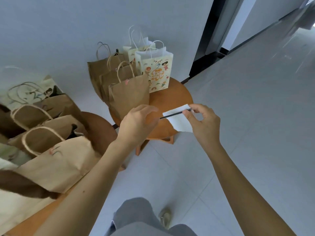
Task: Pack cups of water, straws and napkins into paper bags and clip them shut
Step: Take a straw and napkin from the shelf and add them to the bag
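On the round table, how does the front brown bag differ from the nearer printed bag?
The brown bag is plain kraft with brown handles; the printed bag is white with cartoons and white handles. The brown bag's top is clipped shut; the printed bag's mouth stands open. Both stand upright on the table.

The person's left hand (pixel 136 120) and right hand (pixel 202 120) are bare. The left forearm (pixel 88 181) and the right forearm (pixel 238 181) are uncovered from the wrist to the lower edge of the view. The left forearm carries one small dark spot on its upper side. Below, the legs are clad in grey trousers (pixel 136 217) of soft, matte cloth, with a rough, slightly frayed edge at the left. One foot wears a pale, beige-green shoe (pixel 165 217).
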Tool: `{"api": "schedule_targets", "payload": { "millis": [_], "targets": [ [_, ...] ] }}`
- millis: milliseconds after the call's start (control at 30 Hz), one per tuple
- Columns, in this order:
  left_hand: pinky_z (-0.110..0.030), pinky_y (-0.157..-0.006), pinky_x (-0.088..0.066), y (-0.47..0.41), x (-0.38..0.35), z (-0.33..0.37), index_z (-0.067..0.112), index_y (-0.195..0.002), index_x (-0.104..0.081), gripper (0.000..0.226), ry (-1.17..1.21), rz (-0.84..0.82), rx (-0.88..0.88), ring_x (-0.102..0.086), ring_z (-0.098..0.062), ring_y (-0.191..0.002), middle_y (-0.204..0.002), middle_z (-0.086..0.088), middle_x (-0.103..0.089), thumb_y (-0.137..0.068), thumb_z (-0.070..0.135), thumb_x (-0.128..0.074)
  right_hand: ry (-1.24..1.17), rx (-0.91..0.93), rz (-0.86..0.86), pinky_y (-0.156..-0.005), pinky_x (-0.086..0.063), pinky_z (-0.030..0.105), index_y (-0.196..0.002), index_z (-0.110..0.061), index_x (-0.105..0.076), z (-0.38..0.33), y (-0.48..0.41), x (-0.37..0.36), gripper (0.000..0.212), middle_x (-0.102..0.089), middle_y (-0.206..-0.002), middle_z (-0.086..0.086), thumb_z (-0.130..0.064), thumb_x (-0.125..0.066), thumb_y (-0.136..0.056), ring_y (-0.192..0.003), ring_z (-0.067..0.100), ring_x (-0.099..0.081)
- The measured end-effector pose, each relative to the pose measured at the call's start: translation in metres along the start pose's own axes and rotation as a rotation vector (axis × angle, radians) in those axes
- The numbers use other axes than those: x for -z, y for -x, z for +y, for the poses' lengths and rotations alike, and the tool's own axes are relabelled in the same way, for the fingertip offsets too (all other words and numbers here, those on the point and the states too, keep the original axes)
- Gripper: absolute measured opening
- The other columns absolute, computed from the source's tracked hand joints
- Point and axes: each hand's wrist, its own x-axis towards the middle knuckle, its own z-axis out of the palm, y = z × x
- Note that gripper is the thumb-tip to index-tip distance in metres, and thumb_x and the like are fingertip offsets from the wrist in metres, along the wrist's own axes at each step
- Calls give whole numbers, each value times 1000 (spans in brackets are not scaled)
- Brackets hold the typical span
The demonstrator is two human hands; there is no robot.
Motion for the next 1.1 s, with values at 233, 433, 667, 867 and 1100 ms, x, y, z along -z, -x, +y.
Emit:
{"api": "schedule_targets", "payload": {
  "millis": [233,433,667,867,1100],
  "targets": [
    [-33,-79,-51,-105,-48,-12,17,-106,-68,21,-29,29,122,-62,-18,-94,-103,1,-67,-86,21,-64,11,75,-67,-67,-35,3,-103,-12,-68,55,-125,-20,21,-57,-95,-10,-21,-66,-85,-92,9,-49],
    [-37,-79,-52,-216,-83,-50,22,-108,-67,30,-26,16,213,-63,-21,-92,-102,3,-68,-84,35,-55,48,119,-152,-66,-36,6,-107,-12,-68,85,-240,-63,24,-66,-106,3,-23,-66,-85,-92,8,-50],
    [-39,-80,-51,-312,-100,-90,22,-105,-68,21,-59,43,364,-60,-21,-98,-108,2,-67,-88,27,-56,75,274,-165,-68,-34,10,-98,-9,-70,92,-347,-91,16,-67,-91,1,-15,-68,-83,-86,11,-52],
    [-31,-79,-44,-381,-108,-107,21,-119,-60,28,-212,44,535,-55,-20,-107,-117,3,-63,-93,27,-50,83,506,-146,-64,-38,22,-87,-5,-69,87,-433,-119,15,-69,-82,5,-17,-64,-81,-77,24,-61],
    [-37,-96,-31,-432,-135,-130,24,-126,-54,32,-348,22,738,-30,-23,-129,-126,2,-58,-95,23,-46,4,696,-237,-65,-40,18,-84,-5,-70,97,-514,-142,27,-69,-78,5,-28,-56,-83,-71,24,-63]
  ]
}}
